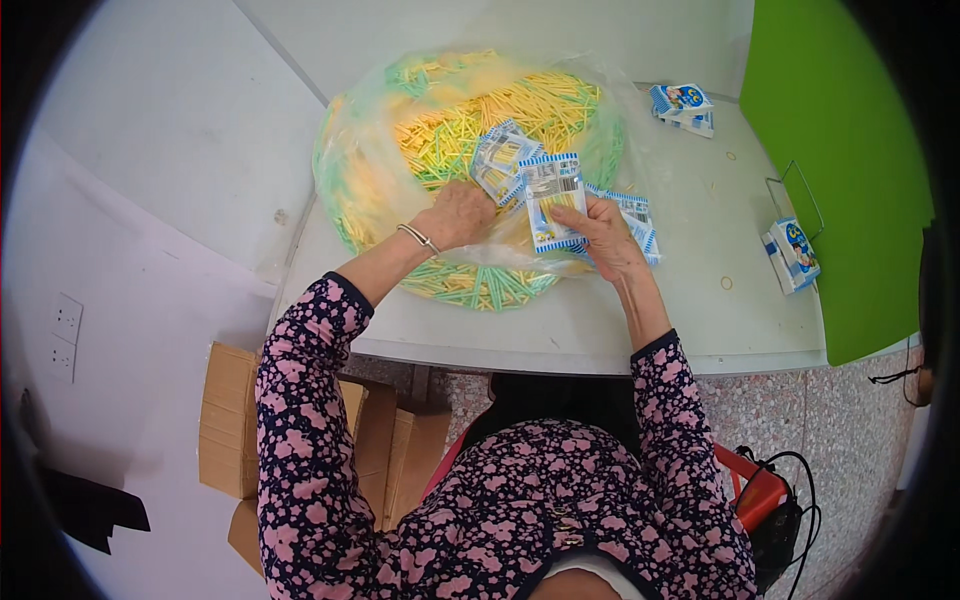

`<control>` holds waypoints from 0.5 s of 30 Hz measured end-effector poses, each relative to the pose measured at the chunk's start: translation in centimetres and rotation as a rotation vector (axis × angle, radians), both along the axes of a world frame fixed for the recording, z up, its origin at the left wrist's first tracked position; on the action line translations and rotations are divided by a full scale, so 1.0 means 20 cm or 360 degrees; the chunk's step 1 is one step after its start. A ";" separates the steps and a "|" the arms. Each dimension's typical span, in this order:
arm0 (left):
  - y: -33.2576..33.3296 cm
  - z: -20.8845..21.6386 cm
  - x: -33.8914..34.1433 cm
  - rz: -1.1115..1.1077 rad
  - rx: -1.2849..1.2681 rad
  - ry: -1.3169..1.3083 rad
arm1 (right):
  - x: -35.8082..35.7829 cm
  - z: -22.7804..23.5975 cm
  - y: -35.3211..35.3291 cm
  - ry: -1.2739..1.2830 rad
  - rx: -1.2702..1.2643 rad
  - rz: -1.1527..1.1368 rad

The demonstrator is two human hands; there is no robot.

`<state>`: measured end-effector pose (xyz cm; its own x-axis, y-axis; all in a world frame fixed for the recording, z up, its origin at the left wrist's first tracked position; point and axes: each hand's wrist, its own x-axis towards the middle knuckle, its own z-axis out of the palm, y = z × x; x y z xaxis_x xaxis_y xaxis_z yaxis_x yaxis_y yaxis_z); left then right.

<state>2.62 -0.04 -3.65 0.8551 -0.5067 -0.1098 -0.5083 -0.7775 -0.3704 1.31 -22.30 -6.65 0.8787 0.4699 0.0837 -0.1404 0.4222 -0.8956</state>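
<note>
A large clear plastic bag (pixel 372 110) lies open on the table, heaped with thin yellow and green sticks (pixel 545 100). My left hand (pixel 460 212) is at the sticks, its fingers curled and closed; what they hold, if anything, is hidden. In my right hand (pixel 608 238) a small blue-and-white packet (pixel 552 190) is pinched under the thumb, with yellow sticks showing through its window. Another such packet (pixel 500 158) rests on the heap just behind it. More blue-and-white packets (pixel 640 222) lie beside and partly under my right hand.
Bundled packets (pixel 682 105) sit at the table's far right, and another bundle (pixel 792 255) stands by the green panel (pixel 850 180). Rubber bands (pixel 727 283) lie on the white table (pixel 700 335). Cardboard (pixel 228 420) leans below on the left; a red item (pixel 760 495) with black cords is below right.
</note>
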 end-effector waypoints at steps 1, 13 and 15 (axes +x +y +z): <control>0.00 0.00 0.00 -0.0003 0.0002 0.0000 | 0.00 0.00 0.00 -0.0006 -0.0012 -0.0010; 0.13 0.16 -0.06 -0.0111 -0.0821 -0.0335 | 0.01 -0.03 0.01 -0.0002 -0.0139 0.0040; 0.13 0.24 -0.06 0.0000 -0.1286 -0.0223 | 0.01 -0.02 0.01 -0.0010 -0.0189 0.0057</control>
